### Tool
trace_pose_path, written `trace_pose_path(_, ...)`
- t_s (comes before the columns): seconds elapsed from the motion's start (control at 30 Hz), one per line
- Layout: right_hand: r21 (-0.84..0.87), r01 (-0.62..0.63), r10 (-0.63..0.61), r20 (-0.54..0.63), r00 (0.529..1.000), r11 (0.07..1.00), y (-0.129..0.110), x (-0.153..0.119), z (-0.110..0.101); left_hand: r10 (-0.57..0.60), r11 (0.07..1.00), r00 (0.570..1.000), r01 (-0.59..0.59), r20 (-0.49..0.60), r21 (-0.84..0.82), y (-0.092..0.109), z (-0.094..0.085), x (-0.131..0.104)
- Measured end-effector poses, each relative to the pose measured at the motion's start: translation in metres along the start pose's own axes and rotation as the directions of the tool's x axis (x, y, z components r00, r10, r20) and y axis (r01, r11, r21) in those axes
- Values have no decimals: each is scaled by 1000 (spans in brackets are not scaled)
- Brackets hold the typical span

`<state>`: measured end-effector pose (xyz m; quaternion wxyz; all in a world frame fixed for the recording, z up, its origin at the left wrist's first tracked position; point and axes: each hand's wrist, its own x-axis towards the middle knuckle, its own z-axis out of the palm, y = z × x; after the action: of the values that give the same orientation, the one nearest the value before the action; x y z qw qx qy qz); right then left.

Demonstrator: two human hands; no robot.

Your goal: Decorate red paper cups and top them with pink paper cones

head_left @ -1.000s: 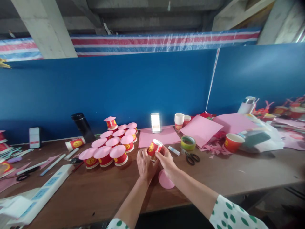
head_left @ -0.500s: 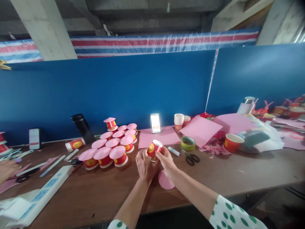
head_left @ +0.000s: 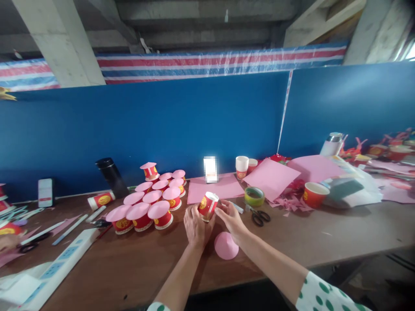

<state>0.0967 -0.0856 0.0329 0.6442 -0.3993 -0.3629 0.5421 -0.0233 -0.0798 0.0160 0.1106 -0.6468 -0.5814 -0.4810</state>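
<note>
My left hand [head_left: 197,226] is wrapped round a red paper cup [head_left: 207,208] with a yellow emblem. The cup leans to the right and its white end faces up. Just right of it is my right hand [head_left: 232,220], thumb and fingers pinched together a little apart from the cup. What they hold, if anything, I cannot make out. Below that hand a shallow pink paper cone [head_left: 226,246] lies on the table. Behind its fingers a glue stick [head_left: 237,208] is partly hidden. Several finished red cups with pink cone tops [head_left: 159,210] stand in a group to the left.
Scissors [head_left: 259,215] and a green tape roll [head_left: 254,196] lie on the right, near pink paper sheets [head_left: 271,177] and a red cup [head_left: 315,195]. A black flask [head_left: 112,177], power strip [head_left: 61,265] and another person's hand [head_left: 9,242] are on the left.
My right hand has moved off the cup's side, a little to the right. More of the pink cone shows. At far left, the other person's hand now has a red and yellow item by it.
</note>
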Motion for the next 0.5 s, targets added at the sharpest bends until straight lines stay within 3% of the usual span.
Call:
trace_pose_path(0.2,16,53,-54,110,992,998,2,-1,13,45,999,998,-46,50,6,-1,-2,-2)
trace_pose_path(0.5,29,22,-22,-9,1000,999,6,0,21,128,991,992,-127,-17,43,-5,3,-5)
